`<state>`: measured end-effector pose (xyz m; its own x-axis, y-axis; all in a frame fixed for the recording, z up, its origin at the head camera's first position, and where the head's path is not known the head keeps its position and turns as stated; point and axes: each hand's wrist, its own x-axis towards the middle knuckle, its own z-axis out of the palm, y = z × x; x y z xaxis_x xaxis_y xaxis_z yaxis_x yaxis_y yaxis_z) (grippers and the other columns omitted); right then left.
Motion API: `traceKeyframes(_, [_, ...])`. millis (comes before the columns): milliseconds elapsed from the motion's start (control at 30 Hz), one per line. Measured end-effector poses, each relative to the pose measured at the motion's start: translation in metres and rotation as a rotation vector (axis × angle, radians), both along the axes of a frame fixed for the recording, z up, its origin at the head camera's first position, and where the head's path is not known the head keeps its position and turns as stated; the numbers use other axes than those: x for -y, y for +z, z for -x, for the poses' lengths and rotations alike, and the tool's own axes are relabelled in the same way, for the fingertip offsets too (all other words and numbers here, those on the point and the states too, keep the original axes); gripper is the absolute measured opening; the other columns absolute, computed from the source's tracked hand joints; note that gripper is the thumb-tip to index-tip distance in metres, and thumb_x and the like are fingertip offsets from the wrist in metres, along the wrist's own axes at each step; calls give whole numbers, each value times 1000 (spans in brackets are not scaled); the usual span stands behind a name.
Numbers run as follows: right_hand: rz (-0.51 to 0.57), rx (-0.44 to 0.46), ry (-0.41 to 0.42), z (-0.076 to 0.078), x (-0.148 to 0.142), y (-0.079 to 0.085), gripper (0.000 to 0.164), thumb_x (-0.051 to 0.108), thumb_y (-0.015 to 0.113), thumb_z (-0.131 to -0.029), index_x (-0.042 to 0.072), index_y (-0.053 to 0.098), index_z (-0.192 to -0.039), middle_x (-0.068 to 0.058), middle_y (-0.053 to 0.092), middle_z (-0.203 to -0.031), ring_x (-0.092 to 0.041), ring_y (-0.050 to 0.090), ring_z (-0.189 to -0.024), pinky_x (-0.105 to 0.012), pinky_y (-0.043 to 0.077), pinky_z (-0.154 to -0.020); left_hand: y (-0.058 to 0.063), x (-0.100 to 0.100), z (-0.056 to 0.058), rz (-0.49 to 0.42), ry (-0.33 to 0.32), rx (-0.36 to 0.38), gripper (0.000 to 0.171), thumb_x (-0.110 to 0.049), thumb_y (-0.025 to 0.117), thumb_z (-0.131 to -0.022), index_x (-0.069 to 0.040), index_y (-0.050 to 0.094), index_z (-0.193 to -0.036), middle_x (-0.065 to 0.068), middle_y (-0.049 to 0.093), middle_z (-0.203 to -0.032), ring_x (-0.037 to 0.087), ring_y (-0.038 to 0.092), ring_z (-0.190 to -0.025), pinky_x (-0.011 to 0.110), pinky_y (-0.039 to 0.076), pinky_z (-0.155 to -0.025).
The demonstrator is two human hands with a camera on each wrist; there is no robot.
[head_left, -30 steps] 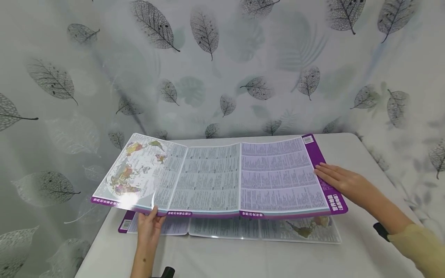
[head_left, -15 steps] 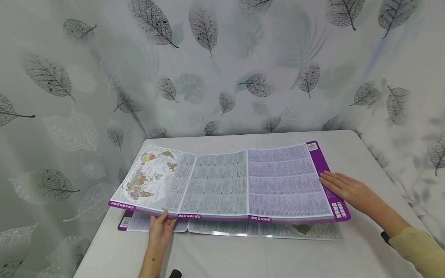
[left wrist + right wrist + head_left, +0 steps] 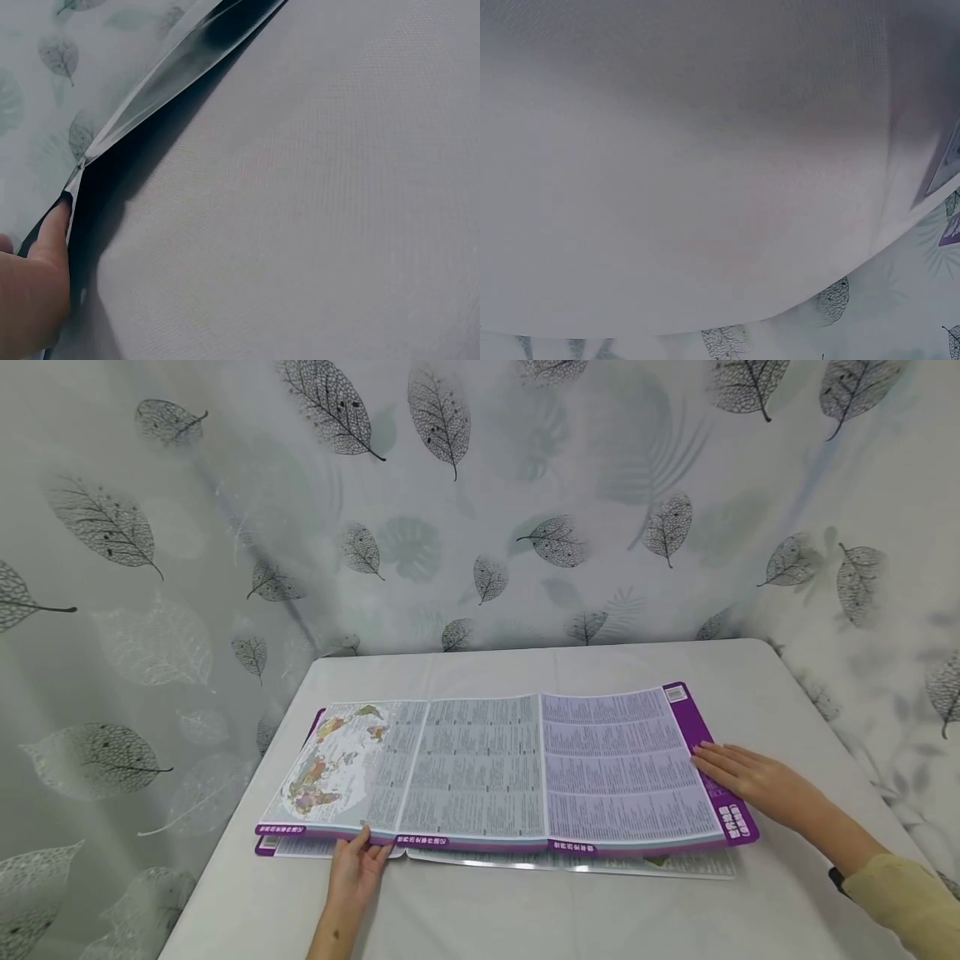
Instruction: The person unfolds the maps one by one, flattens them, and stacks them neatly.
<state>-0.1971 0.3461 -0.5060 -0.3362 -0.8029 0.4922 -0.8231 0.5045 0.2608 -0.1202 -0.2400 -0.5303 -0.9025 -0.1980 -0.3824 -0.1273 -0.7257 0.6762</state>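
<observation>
A wide laminated world map [image 3: 480,768], creased into panels, spans the middle of the table. Its upper layer bears a small colored map at left, text panels and a purple strip at right. Below its near edge shows a lower printed layer [image 3: 487,860]. My left hand [image 3: 354,877] pinches the near edge left of centre, thumb on top. In the left wrist view, my left hand [image 3: 34,292] holds the folded edge [image 3: 161,90], with a dark gap under it. My right hand [image 3: 757,783] holds the purple right strip, fingers extended on top and thumb hidden.
A white cloth covers the table [image 3: 637,910]. Behind and at both sides hangs a pale curtain [image 3: 450,510] with leaf prints. The right wrist view shows mostly white cloth [image 3: 667,187], plus a corner of printed sheet [image 3: 949,161] at its right edge.
The upper layer has come down toward the lower one, and its left end has shifted right and nearer. Both hands have moved with it, still on its edges.
</observation>
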Motion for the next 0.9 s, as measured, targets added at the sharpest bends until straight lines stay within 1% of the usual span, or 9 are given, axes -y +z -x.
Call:
traceKeyframes(133, [-1, 4, -8, -2, -1, -11, 48, 19, 12, -105, 5, 35, -144, -11, 41, -142, -17, 23, -135, -28, 14, -109, 0, 0, -3, 84, -32, 31, 42, -3, 32, -100, 1, 7, -134, 25, 36, -129, 37, 33, -124, 42, 36, -98])
traceKeyframes(233, [-10, 23, -23, -4, -3, -16, 48, 22, 10, -105, 9, 29, -147, -7, 34, -147, -14, 18, -136, -26, 10, -108, 0, 1, -5, 138, -65, 56, 49, -5, 34, -101, 5, 4, -138, 30, 27, -137, 40, 28, -127, 40, 37, -98])
traceKeyframes(333, [-9, 48, -36, -6, -3, -19, 49, 23, 8, -105, 11, 27, -148, -6, 34, -146, -12, 16, -136, -24, 9, -108, 1, 4, -7, 178, -82, 91, 46, -3, 38, -100, 8, 11, -135, 28, 46, -123, 37, 44, -119, 39, 40, -95])
traceKeyframes(400, [-6, 60, -47, -6, -4, -21, 49, 22, 8, -105, 11, 27, -148, -8, 41, -142, -13, 18, -136, -23, 9, -108, 1, 6, -8, 196, -89, 119, 38, -2, 41, -98, 8, 19, -128, 22, 58, -107, 31, 57, -106, 37, 42, -93])
traceKeyframes(467, [-7, 67, -55, -6, -5, -23, 49, 23, 9, -104, 12, 29, -148, -10, 48, -136, -14, 23, -134, -22, 9, -107, 2, 8, -8, 216, -104, 150, 29, -1, 44, -98, 6, 25, -119, 13, 62, -93, 24, 65, -92, 35, 44, -90])
traceKeyframes(533, [-10, 73, -60, -7, -5, -24, 49, 25, 9, -104, 12, 31, -147, -10, 53, -129, -14, 28, -132, -21, 10, -107, 2, 11, -8, 236, -125, 186, 24, -2, 46, -97, 7, 32, -113, 11, 64, -86, 20, 67, -83, 33, 47, -87])
traceKeyframes(633, [-18, 92, -69, -8, -6, -27, 49, 25, 10, -104, 12, 32, -146, -10, 54, -128, -15, 31, -131, -20, 9, -107, 2, 15, -7, 281, -172, 230, 22, -5, 48, -97, 11, 39, -110, 13, 66, -82, 19, 68, -79, 31, 49, -84])
traceKeyframes(767, [-8, 122, -72, -9, -6, -29, 49, 25, 11, -105, 12, 35, -145, -10, 54, -129, -12, 27, -132, -20, 10, -107, 1, 20, -5, 363, -235, 272, 23, -9, 51, -96, 13, 50, -106, 15, 67, -80, 19, 68, -75, 25, 51, -77])
traceKeyframes(900, [-6, 155, -70, -9, -4, -31, 48, 26, 12, -105, 13, 35, -145, -8, 51, -132, -8, 18, -133, -18, 8, -107, -1, 26, -6, 535, -343, 287, 35, -19, 52, -97, 16, 56, -101, 17, 68, -78, 21, 69, -72, 19, 53, -64])
